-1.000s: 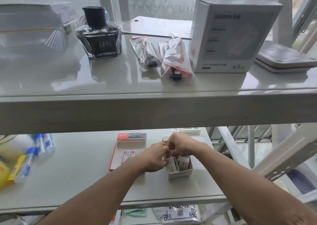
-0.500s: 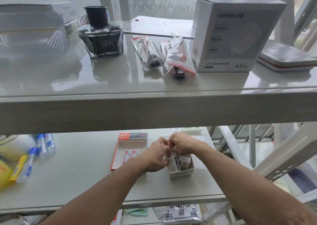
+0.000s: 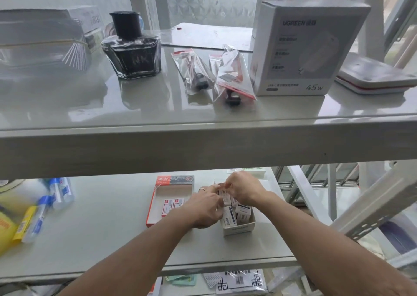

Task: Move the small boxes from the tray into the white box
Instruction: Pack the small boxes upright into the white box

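Hands are brought together over the white box, which stands on the lower shelf just right of the red-edged tray. One small box is pinched between the two hands above the white box's opening: the right hand is closed on its upper end from 1 o'clock, and the left hand, with a ring on one finger, is curled against its side from 8 o'clock. Several packed small boxes are seen standing upright inside the white box. Two red-labelled small boxes lie flat in the tray, at 9 o'clock from the hands. On the upper shelf, an ink bottle and a UGREEN charger carton are seen.
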`<move>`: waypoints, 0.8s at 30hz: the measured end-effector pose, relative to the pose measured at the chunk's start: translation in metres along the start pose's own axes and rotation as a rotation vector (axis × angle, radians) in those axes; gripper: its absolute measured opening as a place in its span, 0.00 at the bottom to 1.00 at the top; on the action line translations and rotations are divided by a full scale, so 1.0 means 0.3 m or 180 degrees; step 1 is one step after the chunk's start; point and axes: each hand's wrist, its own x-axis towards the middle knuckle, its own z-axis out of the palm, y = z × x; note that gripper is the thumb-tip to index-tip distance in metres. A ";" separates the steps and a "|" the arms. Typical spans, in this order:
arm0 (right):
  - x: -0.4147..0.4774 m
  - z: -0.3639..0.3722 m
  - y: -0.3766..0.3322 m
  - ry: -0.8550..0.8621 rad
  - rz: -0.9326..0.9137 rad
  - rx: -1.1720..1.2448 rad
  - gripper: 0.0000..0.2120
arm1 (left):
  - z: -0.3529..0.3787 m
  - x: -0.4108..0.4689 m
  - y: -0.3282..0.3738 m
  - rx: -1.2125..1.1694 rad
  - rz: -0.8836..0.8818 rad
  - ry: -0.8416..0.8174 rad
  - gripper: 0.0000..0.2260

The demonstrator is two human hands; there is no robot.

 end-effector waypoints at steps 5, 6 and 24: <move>-0.039 -0.086 0.065 -0.0361 0.0052 -0.0128 0.14 | 0.009 -0.006 0.015 0.0160 -0.0104 0.0132 0.15; -0.044 -0.098 0.070 -0.0525 0.0050 -0.0247 0.17 | 0.011 -0.006 0.017 0.0159 -0.0121 0.0136 0.15; -0.065 -0.058 0.171 -0.0669 0.0366 0.1268 0.34 | 0.016 -0.008 0.034 0.0426 -0.0163 0.0150 0.14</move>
